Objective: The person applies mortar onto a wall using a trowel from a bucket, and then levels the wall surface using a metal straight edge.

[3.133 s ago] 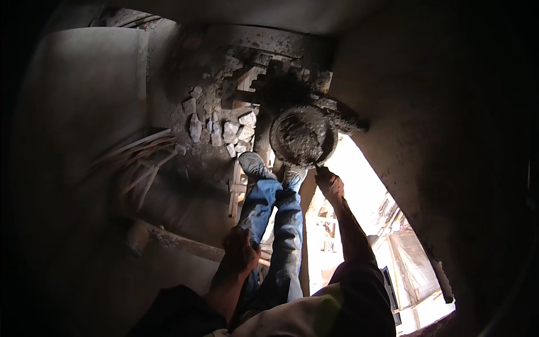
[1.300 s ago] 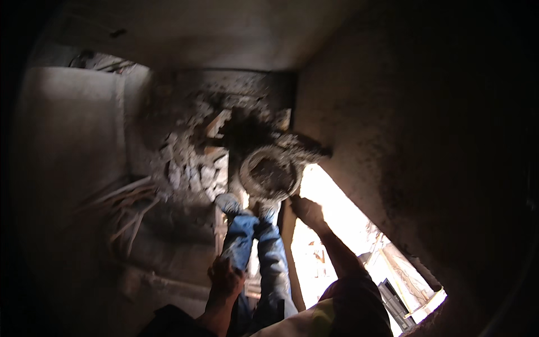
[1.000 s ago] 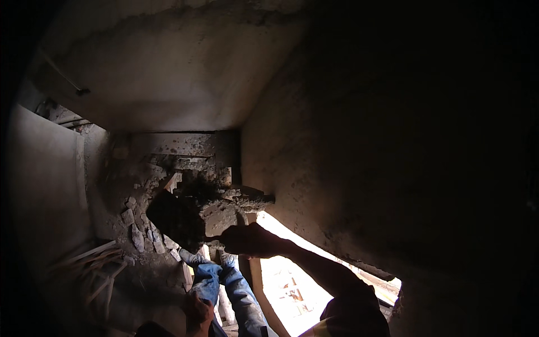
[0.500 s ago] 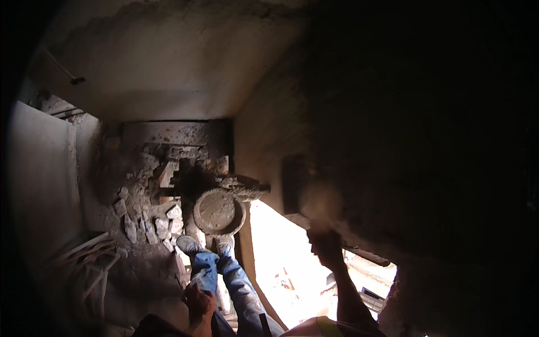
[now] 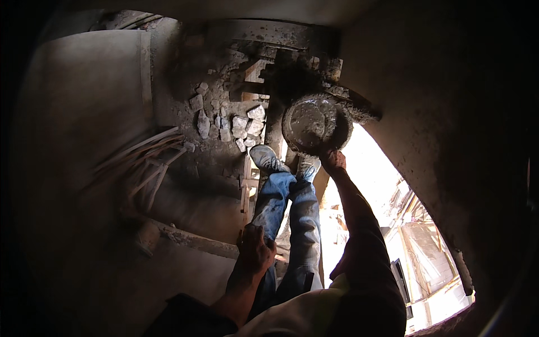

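Mortar basin (image 5: 286,124): round and shallow, rim crusted with dried mix, set just beyond the shoes, a little to the right of the picture's middle, beside the upper end of the bright opening
Wet mortar (image 5: 309,122): grey-brown, inside the basin, glossy and uneven on top, with deep shadow along the right part
Right hand (image 5: 334,160): at the near rim of the basin, toward its right, fingers in shadow and close together; whether it grips a tool or only the rim, one cannot tell
Left hand (image 5: 257,250): resting on the left leg near the knee, fingers bent; one cannot tell whether it closes on anything
Person's legs: in dusty blue jeans (image 5: 274,197), stretched forward and close together
Shoes: the left shoe (image 5: 266,159) lies just left of the basin's near side, toe angled left; the right shoe (image 5: 308,167) lies just below the near rim
Stones (image 5: 240,124): pale, broken lumps clustered to the left of the basin, well apart from both hands
Wooden strips (image 5: 147,154): a loose, criss-crossed heap farther left
Bright opening (image 5: 359,191): to the right of the legs, behind the right forearm, overexposed in places
Right wall (image 5: 415,106): smooth, dim, along the opening's far edge
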Available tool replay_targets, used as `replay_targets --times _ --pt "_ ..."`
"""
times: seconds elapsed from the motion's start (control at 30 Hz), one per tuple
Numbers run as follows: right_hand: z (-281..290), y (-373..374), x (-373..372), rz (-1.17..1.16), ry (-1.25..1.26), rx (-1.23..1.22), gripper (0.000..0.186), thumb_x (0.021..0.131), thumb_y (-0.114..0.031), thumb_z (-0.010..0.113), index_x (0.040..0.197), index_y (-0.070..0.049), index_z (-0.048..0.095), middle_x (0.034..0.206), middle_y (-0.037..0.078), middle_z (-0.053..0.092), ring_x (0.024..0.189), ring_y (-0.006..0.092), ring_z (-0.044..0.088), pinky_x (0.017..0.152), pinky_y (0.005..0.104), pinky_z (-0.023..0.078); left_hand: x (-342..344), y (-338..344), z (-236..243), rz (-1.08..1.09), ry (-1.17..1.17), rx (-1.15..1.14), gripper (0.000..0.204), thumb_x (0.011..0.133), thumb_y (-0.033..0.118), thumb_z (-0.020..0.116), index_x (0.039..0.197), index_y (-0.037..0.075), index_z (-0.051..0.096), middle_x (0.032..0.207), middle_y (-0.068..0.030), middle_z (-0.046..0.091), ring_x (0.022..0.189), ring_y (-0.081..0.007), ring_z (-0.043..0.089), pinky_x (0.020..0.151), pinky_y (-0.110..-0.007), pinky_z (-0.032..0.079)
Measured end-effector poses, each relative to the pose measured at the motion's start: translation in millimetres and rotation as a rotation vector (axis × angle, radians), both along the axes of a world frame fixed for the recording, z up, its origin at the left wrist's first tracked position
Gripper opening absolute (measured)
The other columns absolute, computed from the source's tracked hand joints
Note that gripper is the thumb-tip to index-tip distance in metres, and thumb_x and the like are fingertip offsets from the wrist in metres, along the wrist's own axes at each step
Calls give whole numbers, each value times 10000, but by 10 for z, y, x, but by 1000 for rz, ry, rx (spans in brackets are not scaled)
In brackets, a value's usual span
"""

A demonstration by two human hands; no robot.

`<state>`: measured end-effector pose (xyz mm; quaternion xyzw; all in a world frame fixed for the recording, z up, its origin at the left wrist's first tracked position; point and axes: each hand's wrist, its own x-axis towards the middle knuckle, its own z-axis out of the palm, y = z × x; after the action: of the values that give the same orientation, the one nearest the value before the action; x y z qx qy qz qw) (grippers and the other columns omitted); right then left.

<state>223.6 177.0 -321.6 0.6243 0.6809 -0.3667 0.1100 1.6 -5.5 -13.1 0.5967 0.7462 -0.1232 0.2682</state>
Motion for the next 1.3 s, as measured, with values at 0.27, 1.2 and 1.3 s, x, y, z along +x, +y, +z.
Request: replay_targets --times 0.27,1.2,1.3 --pt "273 -214 389 -22 264 14 219 817 -214 582 1002 -99 603 886 143 635 785 308 615 654 374 494 102 57 -62 -5 23 -43 526 696 246 669 1136 5 512 1183 -204 489 1143 -352 443 949 -499 317" --pt "5130 1851 851 -835 539 21 277 872 -263 542 1011 -24 557 718 63 593 545 116 550 446 259 453 4 499 298 296 48 -162 367 862 265 494 1116 20 590 1172 -159 547 1011 -301 547 831 -485 454" --pt "4877 1253 804 -1004 447 17 288 866 -272 545 990 -13 560 713 68 603 541 126 564 448 266 454 -111 166 -71 438 56 -150 405 797 332 593 1087 51 578 1117 -225 546 967 -362 559 860 -521 413"
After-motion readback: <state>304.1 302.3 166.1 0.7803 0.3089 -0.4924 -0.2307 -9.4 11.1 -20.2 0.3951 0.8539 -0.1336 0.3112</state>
